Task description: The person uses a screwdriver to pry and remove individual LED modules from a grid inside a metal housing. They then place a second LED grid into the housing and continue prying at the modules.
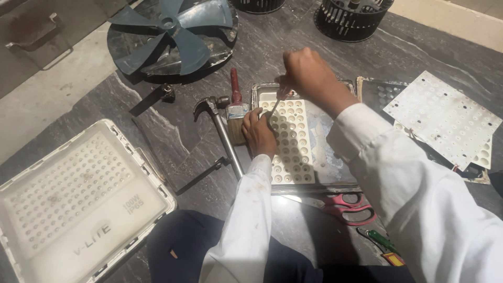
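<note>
The dark veined stone floor (293,47) carries everything, with a paler strip of floor along the upper left; the person sits over it, dark trousers at the bottom edge. Largest is the white floodlight housing (78,199) at lower left, its dotted lens face up; above it lies a blue-grey fan blade (173,31) on a round plate; two black blower wheels (351,18) stand at the top edge; white dotted lens sheets (445,118) lie stacked to the right.

In the middle sits a shallow metal tray (335,173) holding the cream lens panel (291,141), flat and face up so its rows of cups can be reached from above. The left hand (258,132) presses on the panel's left edge, seemingly to steady it; its grip is a flat press, not a clench. The right hand (309,73) is clenched on a thin metal tool (275,105), probably a small screwdriver, angled down to the panel's upper left.

Just left of the tray lie a hammer (222,131) and a red-handled brush (236,107); below it, pink-handled scissors (351,207); smallest, a green tester screwdriver (382,242).
</note>
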Demonstrator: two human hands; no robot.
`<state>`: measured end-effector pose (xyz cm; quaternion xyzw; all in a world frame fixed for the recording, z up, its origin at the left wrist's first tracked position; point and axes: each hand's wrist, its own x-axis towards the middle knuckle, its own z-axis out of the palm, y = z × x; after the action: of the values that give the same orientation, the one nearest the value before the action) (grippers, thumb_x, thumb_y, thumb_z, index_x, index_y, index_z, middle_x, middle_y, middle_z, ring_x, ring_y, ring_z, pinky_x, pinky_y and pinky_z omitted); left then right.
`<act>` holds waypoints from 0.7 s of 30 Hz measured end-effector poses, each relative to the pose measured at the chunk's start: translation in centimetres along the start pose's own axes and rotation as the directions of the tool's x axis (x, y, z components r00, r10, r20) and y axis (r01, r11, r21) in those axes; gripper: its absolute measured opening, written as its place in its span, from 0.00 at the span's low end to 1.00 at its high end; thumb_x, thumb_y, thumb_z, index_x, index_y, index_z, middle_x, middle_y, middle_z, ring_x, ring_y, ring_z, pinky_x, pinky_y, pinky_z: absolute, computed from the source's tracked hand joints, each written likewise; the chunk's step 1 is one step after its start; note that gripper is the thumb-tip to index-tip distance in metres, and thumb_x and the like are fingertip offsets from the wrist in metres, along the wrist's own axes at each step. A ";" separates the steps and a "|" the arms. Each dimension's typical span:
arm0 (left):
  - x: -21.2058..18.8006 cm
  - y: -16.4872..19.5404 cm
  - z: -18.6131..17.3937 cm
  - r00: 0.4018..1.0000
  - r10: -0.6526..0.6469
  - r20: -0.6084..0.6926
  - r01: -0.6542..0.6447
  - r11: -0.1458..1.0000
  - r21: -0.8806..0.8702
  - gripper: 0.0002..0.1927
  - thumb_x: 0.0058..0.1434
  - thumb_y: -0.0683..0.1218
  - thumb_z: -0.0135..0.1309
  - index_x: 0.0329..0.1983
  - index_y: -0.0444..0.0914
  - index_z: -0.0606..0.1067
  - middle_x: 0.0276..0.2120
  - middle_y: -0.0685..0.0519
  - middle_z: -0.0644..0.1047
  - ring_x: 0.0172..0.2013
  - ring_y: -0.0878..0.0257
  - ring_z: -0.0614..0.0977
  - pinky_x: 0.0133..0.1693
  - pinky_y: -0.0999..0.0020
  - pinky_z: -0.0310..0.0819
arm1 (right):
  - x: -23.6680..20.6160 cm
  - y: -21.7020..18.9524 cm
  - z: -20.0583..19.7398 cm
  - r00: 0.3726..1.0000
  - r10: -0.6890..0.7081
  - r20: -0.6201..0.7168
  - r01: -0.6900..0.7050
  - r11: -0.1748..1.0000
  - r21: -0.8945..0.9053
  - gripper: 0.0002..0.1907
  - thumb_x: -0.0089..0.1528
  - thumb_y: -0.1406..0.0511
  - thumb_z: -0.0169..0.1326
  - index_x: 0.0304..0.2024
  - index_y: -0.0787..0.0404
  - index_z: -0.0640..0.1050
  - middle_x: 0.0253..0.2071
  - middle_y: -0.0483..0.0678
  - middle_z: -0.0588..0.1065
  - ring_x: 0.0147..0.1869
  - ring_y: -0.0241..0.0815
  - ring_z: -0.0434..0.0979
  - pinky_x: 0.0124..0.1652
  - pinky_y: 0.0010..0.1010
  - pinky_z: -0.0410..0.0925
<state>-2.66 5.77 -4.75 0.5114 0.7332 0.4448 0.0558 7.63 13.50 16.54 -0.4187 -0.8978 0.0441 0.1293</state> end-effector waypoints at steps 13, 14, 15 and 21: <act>0.1 0.3 0.1 0.999 -0.052 0.014 0.053 0.997 -0.057 0.14 0.67 0.41 0.55 0.55 0.36 0.76 0.61 0.48 0.70 0.67 0.48 0.63 0.68 0.48 0.51 | 0.9 -2.8 2.6 0.987 -0.116 -0.109 0.121 0.992 0.039 0.16 0.53 0.72 0.66 0.43 0.66 0.77 0.36 0.58 0.78 0.40 0.57 0.82 0.39 0.43 0.76; 0.1 0.3 0.3 0.999 -0.034 0.005 0.034 0.999 0.025 0.13 0.65 0.40 0.54 0.52 0.39 0.78 0.61 0.47 0.69 0.66 0.47 0.64 0.66 0.46 0.51 | 1.6 -3.2 2.3 0.986 -0.133 -0.104 0.140 0.988 0.063 0.24 0.47 0.74 0.66 0.47 0.65 0.78 0.38 0.59 0.77 0.40 0.59 0.81 0.37 0.43 0.76; 0.1 0.2 0.4 1.000 -0.016 -0.005 0.016 0.994 0.110 0.12 0.63 0.40 0.53 0.49 0.42 0.80 0.61 0.47 0.69 0.65 0.46 0.64 0.65 0.44 0.51 | 2.0 -3.4 2.0 0.983 -0.152 -0.101 0.161 0.983 0.088 0.32 0.40 0.76 0.66 0.50 0.63 0.78 0.41 0.60 0.76 0.41 0.61 0.80 0.35 0.44 0.76; -0.1 0.0 -0.2 0.998 0.066 0.014 -0.068 0.979 0.191 0.16 0.58 0.38 0.56 0.49 0.44 0.78 0.62 0.48 0.71 0.67 0.48 0.65 0.67 0.51 0.58 | 1.8 -2.7 0.2 0.954 0.181 0.237 -0.180 0.983 -0.024 0.19 0.55 0.62 0.70 0.44 0.65 0.80 0.41 0.57 0.80 0.48 0.54 0.83 0.50 0.40 0.75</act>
<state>-2.64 5.56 -4.68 0.5406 0.7546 0.3720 -0.0058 4.49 13.16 17.24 -0.4908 -0.8648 0.1047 0.0155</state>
